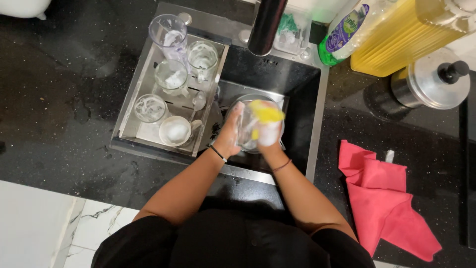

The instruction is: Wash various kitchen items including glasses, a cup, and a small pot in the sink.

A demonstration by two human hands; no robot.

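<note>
My left hand [231, 133] is wrapped around the side of a clear glass [246, 130], fingers curled on its wall, holding it over the dark sink [297, 106]. My right hand [269, 133], white with suds, is closed on a yellow sponge [266, 112] pressed against the glass at its rim; how far the sponge goes inside I cannot tell. Under the glass a round steel bowl or plate [248, 99] lies in the sink, mostly hidden by my hands.

Just to the left, a steel rack tray [133, 106] sits over the sink edge and holds soapy glassware: a tall clear jug [168, 33] at the back, a glass mug [202, 57] beside it, another glass [171, 76] below, then two cups [150, 108] [175, 130] with white foam inside. A spoon [198, 101] lies among them.

The dark tap [265, 25] stands above the sink. On the black counter to the right are a clear bottle of yellow-green dish liquid [362, 27], a lidded steel pot [431, 84] and a crumpled red cloth [382, 198].
</note>
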